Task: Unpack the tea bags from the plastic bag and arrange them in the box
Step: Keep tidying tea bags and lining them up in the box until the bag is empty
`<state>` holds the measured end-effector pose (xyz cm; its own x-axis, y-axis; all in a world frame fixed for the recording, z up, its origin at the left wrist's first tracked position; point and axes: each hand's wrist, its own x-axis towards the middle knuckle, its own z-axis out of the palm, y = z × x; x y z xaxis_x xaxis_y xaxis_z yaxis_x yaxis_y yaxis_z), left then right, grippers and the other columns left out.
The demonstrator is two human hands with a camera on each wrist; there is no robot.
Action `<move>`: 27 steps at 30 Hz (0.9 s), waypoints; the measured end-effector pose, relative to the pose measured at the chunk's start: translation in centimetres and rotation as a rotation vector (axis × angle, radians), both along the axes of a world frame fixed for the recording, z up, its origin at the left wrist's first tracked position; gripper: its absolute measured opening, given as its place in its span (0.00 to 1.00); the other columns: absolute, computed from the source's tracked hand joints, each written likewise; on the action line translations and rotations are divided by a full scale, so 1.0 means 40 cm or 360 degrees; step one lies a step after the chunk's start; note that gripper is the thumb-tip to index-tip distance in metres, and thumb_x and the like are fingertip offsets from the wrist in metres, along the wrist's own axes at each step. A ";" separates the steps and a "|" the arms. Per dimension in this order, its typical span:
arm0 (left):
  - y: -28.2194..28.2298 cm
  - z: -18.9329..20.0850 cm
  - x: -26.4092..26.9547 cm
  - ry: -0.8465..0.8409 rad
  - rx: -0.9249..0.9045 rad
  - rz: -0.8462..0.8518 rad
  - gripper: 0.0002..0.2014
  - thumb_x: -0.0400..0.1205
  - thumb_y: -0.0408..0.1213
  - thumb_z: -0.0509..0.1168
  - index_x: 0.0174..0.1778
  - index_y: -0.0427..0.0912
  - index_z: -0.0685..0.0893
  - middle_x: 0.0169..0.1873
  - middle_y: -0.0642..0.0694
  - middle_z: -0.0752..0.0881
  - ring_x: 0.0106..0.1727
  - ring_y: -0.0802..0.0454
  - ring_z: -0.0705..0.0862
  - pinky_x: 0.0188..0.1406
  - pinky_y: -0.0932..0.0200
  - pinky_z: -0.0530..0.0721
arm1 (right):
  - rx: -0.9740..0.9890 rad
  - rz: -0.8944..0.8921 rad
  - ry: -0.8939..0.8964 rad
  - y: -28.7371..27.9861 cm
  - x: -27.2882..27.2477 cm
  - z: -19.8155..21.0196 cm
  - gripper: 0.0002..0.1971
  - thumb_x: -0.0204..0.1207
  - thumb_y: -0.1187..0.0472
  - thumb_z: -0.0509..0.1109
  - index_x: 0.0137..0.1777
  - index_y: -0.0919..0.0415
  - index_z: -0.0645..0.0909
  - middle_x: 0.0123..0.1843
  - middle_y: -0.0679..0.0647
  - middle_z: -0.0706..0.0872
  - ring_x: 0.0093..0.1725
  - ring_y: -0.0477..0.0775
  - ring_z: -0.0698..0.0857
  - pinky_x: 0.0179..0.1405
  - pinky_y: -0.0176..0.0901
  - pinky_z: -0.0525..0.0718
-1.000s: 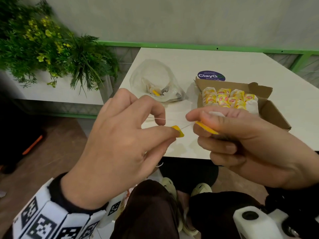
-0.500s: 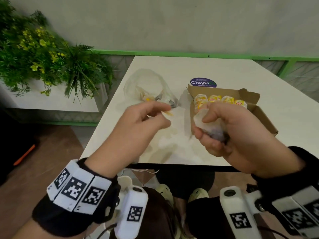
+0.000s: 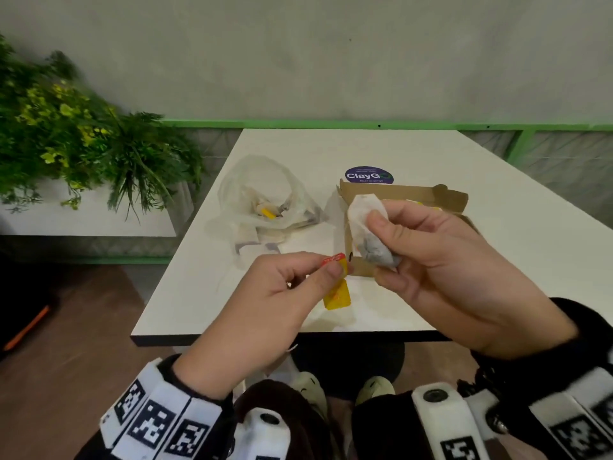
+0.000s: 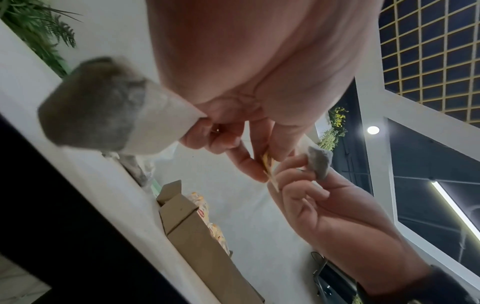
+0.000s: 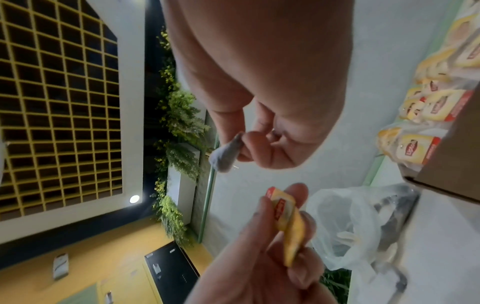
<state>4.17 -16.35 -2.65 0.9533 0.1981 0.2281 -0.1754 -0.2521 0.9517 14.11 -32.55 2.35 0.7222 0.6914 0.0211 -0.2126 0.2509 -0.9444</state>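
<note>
One white rectangular table point(image 3: 497, 260) fills the middle of the head view, and on it stand two containers: a brown cardboard box point(image 3: 398, 194) right of centre and a crumpled clear plastic bag point(image 3: 265, 200) to its left, the two lying just beside each other. One round dark-blue sticker point(image 3: 368, 175) lies on the tabletop just behind the box. One planter of green ferns with yellow flowers point(image 3: 76, 141) stands at the upper left of the frame, off the table.

In the right wrist view, at the right edge, the box holds a packed group of yellow-and-white tea bags point(image 5: 426, 107) with red-edged tags; at least six tags show, but the full count is hidden by the box wall. The plastic bag holds several more tea bags, one yellow tag point(image 3: 268, 213) showing among them; their number cannot be told through the creased film.

Two hands are raised over the near edge of the table. The right hand point(image 3: 441, 270), fingers curled, pinches one white paper tea bag with a dark filled end point(image 3: 371, 234) between thumb and fingers, in front of the box's near left corner. The left hand point(image 3: 265, 313), at lower centre, pinches one small yellow paper tag with a red edge point(image 3: 336, 287) between thumb and forefinger, its other fingers loosely curled.
</note>
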 end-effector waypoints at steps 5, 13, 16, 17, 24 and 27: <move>-0.024 0.025 -0.010 -0.0047 0.0057 0.0024 0.17 0.79 0.61 0.68 0.36 0.53 0.91 0.28 0.30 0.74 0.29 0.37 0.69 0.30 0.50 0.67 | -0.0012 -0.0125 -0.0247 0.014 -0.006 -0.025 0.17 0.73 0.59 0.73 0.55 0.72 0.88 0.40 0.63 0.86 0.32 0.53 0.77 0.27 0.37 0.76; -0.043 0.023 -0.008 0.0013 -0.0049 0.0010 0.14 0.80 0.55 0.74 0.38 0.49 0.94 0.28 0.49 0.88 0.30 0.57 0.85 0.35 0.62 0.81 | -0.0118 -0.0696 -0.1174 0.019 -0.013 -0.056 0.04 0.79 0.63 0.76 0.42 0.55 0.89 0.35 0.48 0.88 0.33 0.51 0.79 0.36 0.44 0.81; -0.059 0.031 -0.005 0.0112 -0.0109 -0.0045 0.14 0.79 0.47 0.69 0.36 0.43 0.93 0.25 0.53 0.87 0.26 0.64 0.81 0.34 0.72 0.77 | -0.0074 -0.0733 -0.1303 0.015 -0.020 -0.069 0.03 0.78 0.63 0.77 0.44 0.55 0.89 0.34 0.43 0.86 0.32 0.44 0.76 0.35 0.34 0.76; -0.064 0.033 -0.004 0.0127 -0.0120 -0.0058 0.14 0.79 0.46 0.69 0.36 0.43 0.93 0.25 0.51 0.88 0.27 0.63 0.82 0.35 0.72 0.78 | -0.0060 -0.0733 -0.1335 0.012 -0.020 -0.070 0.02 0.78 0.63 0.77 0.44 0.57 0.90 0.35 0.44 0.85 0.32 0.46 0.76 0.35 0.34 0.75; -0.055 0.031 0.008 0.0081 -0.0183 0.0059 0.06 0.76 0.47 0.78 0.41 0.48 0.96 0.39 0.42 0.93 0.40 0.57 0.85 0.46 0.63 0.81 | -0.0224 -0.0737 -0.1478 -0.027 0.014 -0.076 0.03 0.77 0.59 0.78 0.43 0.56 0.91 0.32 0.45 0.79 0.31 0.48 0.73 0.34 0.36 0.72; -0.042 0.020 0.011 -0.0028 -0.0169 0.0140 0.11 0.70 0.52 0.78 0.40 0.50 0.96 0.38 0.39 0.93 0.38 0.44 0.83 0.46 0.49 0.81 | -0.0318 -0.0713 -0.1447 -0.046 0.028 -0.080 0.02 0.77 0.61 0.79 0.43 0.54 0.91 0.33 0.45 0.82 0.31 0.48 0.73 0.34 0.36 0.73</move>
